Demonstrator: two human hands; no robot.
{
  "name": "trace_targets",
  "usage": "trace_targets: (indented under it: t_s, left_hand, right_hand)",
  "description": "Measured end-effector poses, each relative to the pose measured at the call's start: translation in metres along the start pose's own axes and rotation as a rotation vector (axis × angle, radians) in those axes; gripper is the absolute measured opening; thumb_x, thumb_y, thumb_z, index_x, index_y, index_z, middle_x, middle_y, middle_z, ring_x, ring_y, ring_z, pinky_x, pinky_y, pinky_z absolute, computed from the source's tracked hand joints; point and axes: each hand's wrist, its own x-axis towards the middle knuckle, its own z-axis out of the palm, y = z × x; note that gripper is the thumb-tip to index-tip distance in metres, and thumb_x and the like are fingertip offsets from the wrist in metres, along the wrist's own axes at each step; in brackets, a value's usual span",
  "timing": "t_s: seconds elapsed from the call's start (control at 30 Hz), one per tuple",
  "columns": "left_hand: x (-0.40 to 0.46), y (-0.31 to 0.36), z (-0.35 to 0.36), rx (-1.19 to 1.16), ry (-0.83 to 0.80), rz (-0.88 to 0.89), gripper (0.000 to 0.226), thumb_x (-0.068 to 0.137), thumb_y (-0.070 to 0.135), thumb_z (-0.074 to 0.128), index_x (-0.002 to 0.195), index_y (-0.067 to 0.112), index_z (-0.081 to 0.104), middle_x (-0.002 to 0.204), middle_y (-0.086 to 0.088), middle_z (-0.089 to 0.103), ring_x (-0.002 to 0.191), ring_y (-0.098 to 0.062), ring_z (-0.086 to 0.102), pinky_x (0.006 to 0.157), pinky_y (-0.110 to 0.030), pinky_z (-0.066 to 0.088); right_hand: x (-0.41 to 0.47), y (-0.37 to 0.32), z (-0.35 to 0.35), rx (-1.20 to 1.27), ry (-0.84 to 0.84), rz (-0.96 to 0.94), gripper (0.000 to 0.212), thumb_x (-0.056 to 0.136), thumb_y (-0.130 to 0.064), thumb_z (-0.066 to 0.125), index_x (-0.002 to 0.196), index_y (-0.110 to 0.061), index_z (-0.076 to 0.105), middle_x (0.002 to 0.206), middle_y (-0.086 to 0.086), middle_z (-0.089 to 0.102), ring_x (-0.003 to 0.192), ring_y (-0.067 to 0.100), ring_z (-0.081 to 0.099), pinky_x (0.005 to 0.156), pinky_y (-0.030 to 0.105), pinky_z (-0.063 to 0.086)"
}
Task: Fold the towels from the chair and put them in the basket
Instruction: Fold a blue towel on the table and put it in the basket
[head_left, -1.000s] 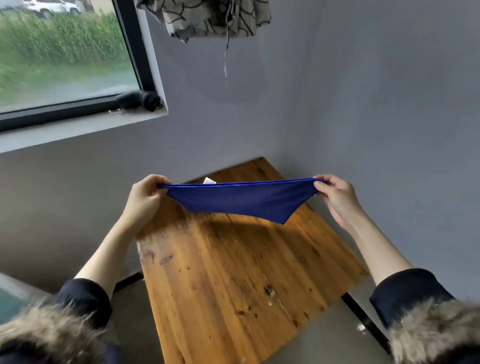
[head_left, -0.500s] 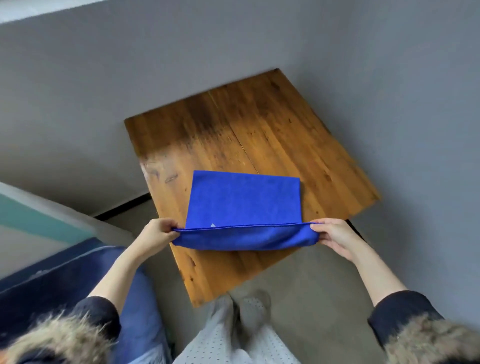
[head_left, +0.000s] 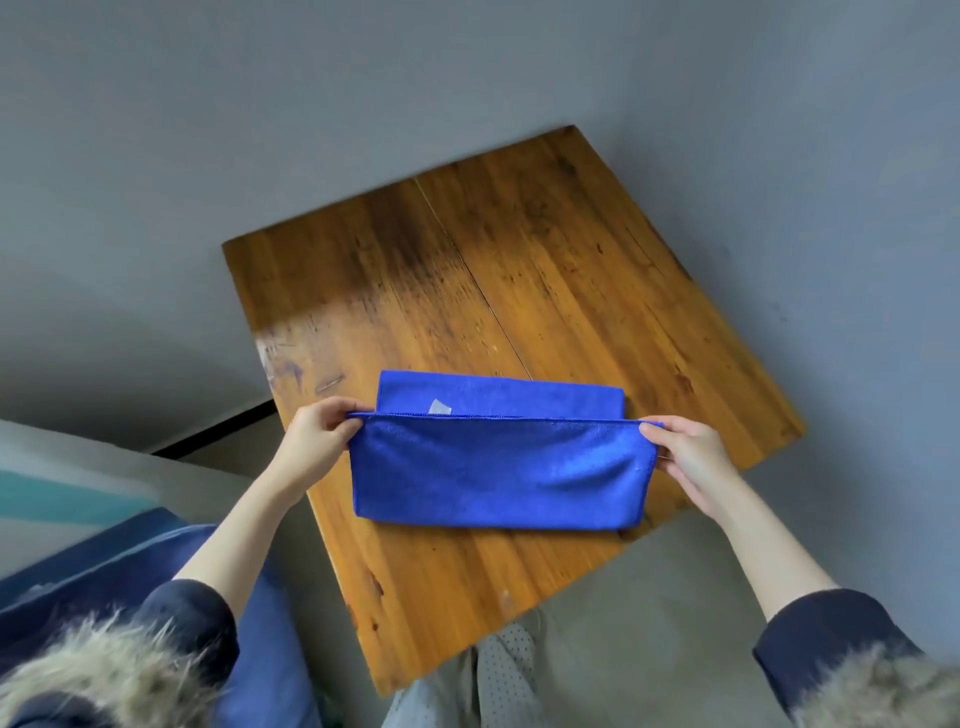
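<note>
A blue towel (head_left: 498, 470) lies on the wooden table (head_left: 519, 270), doubled over on itself. Its upper layer stops a little short of the far edge, so a strip of the lower layer with a small white label (head_left: 440, 407) shows behind it. My left hand (head_left: 317, 441) pinches the upper layer's left corner. My right hand (head_left: 691, 462) pinches its right corner. No chair or basket is visible.
Grey walls meet in a corner behind the table. Blue fabric (head_left: 104, 587) lies at the lower left beside the table. My legs (head_left: 483, 680) stand at the table's near edge, over grey floor (head_left: 649, 613).
The towel went from hanging stretched in the air to lying on the table. My hands have carried its near edge forward over the rest, folding it in half.
</note>
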Motion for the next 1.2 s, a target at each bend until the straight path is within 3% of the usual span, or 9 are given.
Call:
trace_targets:
  t_s: [0.23, 0.5, 0.67, 0.8, 0.87, 0.93, 1.0, 1.07, 1.2]
  left_hand:
    - [0.053, 0.000, 0.011, 0.013, 0.011, -0.008, 0.030, 0.089, 0.002, 0.048, 0.085, 0.026, 0.065, 0.090, -0.001, 0.068, 0.083, -0.017, 0.060, 0.078, -0.034, 0.050]
    - [0.089, -0.005, 0.027, 0.026, 0.093, -0.004, 0.028, 0.083, 0.006, 0.050, 0.078, 0.030, 0.065, 0.080, -0.005, 0.065, 0.071, -0.015, 0.052, 0.063, -0.025, 0.040]
    - [0.113, -0.018, 0.044, 0.065, 0.127, -0.061, 0.022, 0.082, 0.008, 0.049, 0.092, 0.015, 0.067, 0.078, -0.004, 0.061, 0.067, -0.019, 0.048, 0.063, -0.029, 0.037]
    - [0.116, -0.031, 0.056, 0.235, 0.271, 0.011, 0.018, 0.087, 0.010, 0.051, 0.101, 0.011, 0.062, 0.085, -0.006, 0.060, 0.081, -0.023, 0.054, 0.069, -0.027, 0.033]
    - [0.112, -0.034, 0.058, 0.290, 0.349, 0.068, 0.021, 0.089, 0.010, 0.049, 0.109, 0.009, 0.056, 0.091, -0.011, 0.056, 0.091, -0.030, 0.053, 0.080, -0.036, 0.039]
    - [0.101, -0.036, 0.062, 0.409, 0.432, 0.170, 0.029, 0.088, 0.007, 0.046, 0.117, 0.008, 0.051, 0.104, -0.016, 0.053, 0.103, -0.036, 0.048, 0.088, -0.047, 0.036]
    - [0.083, -0.033, 0.076, 0.571, 0.437, 0.348, 0.036, 0.086, 0.006, 0.045, 0.121, 0.009, 0.050, 0.118, -0.017, 0.052, 0.112, -0.037, 0.045, 0.088, -0.048, 0.034]
    - [0.065, -0.029, 0.102, 0.703, 0.304, 0.529, 0.041, 0.085, 0.010, 0.045, 0.125, 0.012, 0.052, 0.134, -0.015, 0.049, 0.126, -0.037, 0.041, 0.099, -0.050, 0.031]
    - [0.057, -0.031, 0.149, 0.896, 0.045, 0.595, 0.048, 0.092, 0.032, 0.035, 0.138, 0.021, 0.045, 0.149, -0.006, 0.035, 0.139, -0.034, 0.028, 0.111, -0.059, 0.015]
  right_hand:
    - [0.044, -0.005, 0.014, 0.003, 0.070, -0.029, 0.013, 0.088, -0.003, 0.056, 0.083, -0.011, 0.065, 0.085, 0.007, 0.065, 0.075, 0.017, 0.060, 0.066, 0.026, 0.047]
    - [0.081, 0.009, 0.022, 0.038, 0.127, -0.059, 0.014, 0.087, -0.003, 0.055, 0.081, -0.011, 0.065, 0.086, 0.008, 0.065, 0.082, 0.019, 0.059, 0.077, 0.029, 0.046]
    - [0.106, 0.021, 0.033, -0.104, 0.185, -0.101, 0.018, 0.091, -0.006, 0.051, 0.083, -0.015, 0.064, 0.082, 0.005, 0.063, 0.080, 0.018, 0.056, 0.074, 0.031, 0.043]
    - [0.117, 0.033, 0.043, -0.236, 0.345, -0.116, 0.016, 0.090, -0.007, 0.052, 0.098, -0.005, 0.066, 0.078, -0.002, 0.060, 0.081, 0.022, 0.055, 0.067, 0.024, 0.040]
    - [0.112, 0.035, 0.046, -0.385, 0.481, -0.220, 0.021, 0.090, -0.008, 0.054, 0.108, -0.005, 0.062, 0.099, 0.009, 0.060, 0.097, 0.026, 0.055, 0.077, 0.019, 0.038]
    - [0.098, 0.037, 0.053, -0.553, 0.565, -0.459, 0.030, 0.090, -0.010, 0.055, 0.119, -0.002, 0.056, 0.117, 0.019, 0.052, 0.110, 0.030, 0.051, 0.097, 0.027, 0.037]
    - [0.078, 0.043, 0.072, -0.723, 0.522, -0.714, 0.034, 0.092, -0.014, 0.050, 0.123, 0.000, 0.054, 0.123, 0.020, 0.051, 0.118, 0.034, 0.048, 0.103, 0.042, 0.037]
    - [0.063, 0.056, 0.097, -0.923, 0.361, -0.865, 0.039, 0.093, -0.020, 0.042, 0.125, -0.001, 0.054, 0.130, 0.021, 0.052, 0.126, 0.037, 0.045, 0.106, 0.052, 0.034]
    - [0.056, 0.084, 0.134, -1.211, 0.147, -0.912, 0.048, 0.092, -0.031, 0.037, 0.132, -0.008, 0.051, 0.142, 0.015, 0.043, 0.133, 0.034, 0.038, 0.107, 0.059, 0.025]
